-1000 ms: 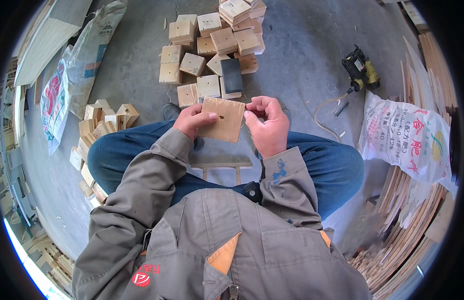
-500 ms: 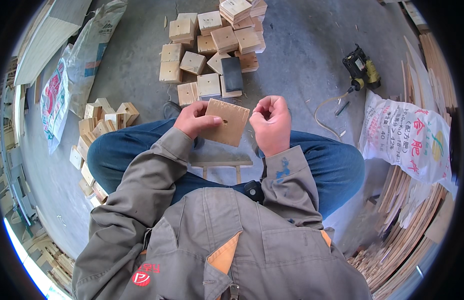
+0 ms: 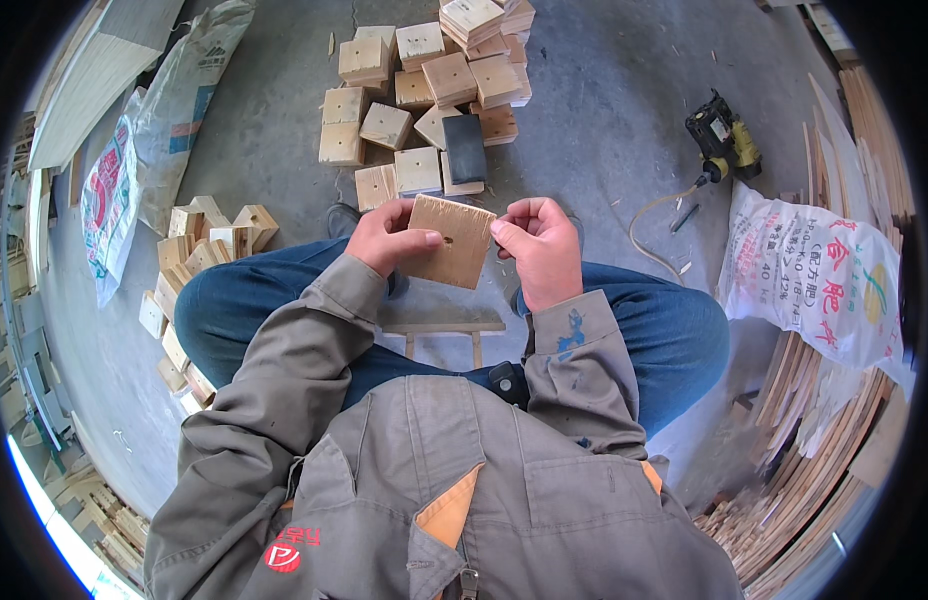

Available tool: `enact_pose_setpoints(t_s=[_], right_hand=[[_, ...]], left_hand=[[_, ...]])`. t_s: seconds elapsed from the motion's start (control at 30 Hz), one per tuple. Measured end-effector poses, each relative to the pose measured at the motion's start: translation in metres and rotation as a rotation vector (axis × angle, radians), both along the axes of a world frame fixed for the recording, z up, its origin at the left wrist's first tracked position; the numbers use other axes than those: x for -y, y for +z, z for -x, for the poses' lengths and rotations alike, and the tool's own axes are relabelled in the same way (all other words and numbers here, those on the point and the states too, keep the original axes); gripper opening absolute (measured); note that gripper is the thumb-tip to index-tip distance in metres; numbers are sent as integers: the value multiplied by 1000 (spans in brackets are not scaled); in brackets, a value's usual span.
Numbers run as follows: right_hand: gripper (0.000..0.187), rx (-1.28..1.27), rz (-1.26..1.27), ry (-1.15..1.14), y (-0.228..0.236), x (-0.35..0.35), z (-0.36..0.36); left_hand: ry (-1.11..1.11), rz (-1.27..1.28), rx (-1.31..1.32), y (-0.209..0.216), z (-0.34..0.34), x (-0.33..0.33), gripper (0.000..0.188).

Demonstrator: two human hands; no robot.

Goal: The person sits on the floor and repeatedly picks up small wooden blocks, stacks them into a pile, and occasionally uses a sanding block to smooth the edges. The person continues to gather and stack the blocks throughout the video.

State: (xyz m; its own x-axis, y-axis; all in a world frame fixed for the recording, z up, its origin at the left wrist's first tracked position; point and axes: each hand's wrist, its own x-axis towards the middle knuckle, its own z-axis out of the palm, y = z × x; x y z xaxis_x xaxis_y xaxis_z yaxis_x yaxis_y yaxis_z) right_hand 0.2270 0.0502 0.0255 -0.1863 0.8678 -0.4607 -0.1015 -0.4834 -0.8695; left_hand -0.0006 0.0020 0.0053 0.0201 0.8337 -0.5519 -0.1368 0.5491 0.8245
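Far left: pale boards [image 3: 109, 85] stacked at the floor's edge. Beside them, a printed plastic sack [image 3: 112, 205], then a longer translucent sack [image 3: 206, 90], both creased. Next, a cluster of small wooden blocks [image 3: 256, 222] on the concrete floor [image 3: 604, 90], heaped just outside the left knee, some tipped on their sides.

Left hand [image 3: 384, 240] clamped on a square plywood piece [image 3: 459, 258], thumb across its face near a small dark hole, fingers behind. Piece held tilted above the gap between the knees; low wooden frame [image 3: 444, 328] below it. Beyond the hands, a pile of squared blocks [image 3: 447, 78], several with a hole in the top; a dark grey block [image 3: 465, 148] lies on the near right side.

Right hand [image 3: 539, 250] at the piece's right edge: fingers curled, thumb tip by the upper corner. Cannot tell whether it grips.

Farther right: black-and-yellow power tool [image 3: 722, 135] with pale hose [image 3: 639, 225], then a crumpled white woven sack [image 3: 809, 265] over long wood strips [image 3: 794, 470].
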Motion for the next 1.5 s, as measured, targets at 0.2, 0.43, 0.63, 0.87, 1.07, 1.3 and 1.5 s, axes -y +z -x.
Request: enact_pose_setpoints(t_s=[0.2, 0.43, 0.63, 0.87, 1.07, 1.3, 1.5], right_hand=[[22, -14, 3, -16, 5, 2, 1], [20, -74, -74, -101, -5, 3, -1], [20, -55, 17, -157, 1, 1, 0], [33, 56, -283, -128, -10, 2, 1], [33, 7, -177, -10, -4, 3, 3], [32, 91, -162, 29, -12, 4, 3], [36, 116, -218, 121, 7, 6, 7]], left_hand=[[-11, -10, -39, 1, 1, 0, 77], [3, -2, -3, -2, 1, 1, 77], [20, 15, 2, -1, 2, 1, 73], [123, 38, 181, -11, 4, 2, 68], [214, 120, 325, -7, 8, 3, 73], [393, 212, 374, -5, 3, -1, 72], [408, 213, 409, -12, 7, 0, 68]])
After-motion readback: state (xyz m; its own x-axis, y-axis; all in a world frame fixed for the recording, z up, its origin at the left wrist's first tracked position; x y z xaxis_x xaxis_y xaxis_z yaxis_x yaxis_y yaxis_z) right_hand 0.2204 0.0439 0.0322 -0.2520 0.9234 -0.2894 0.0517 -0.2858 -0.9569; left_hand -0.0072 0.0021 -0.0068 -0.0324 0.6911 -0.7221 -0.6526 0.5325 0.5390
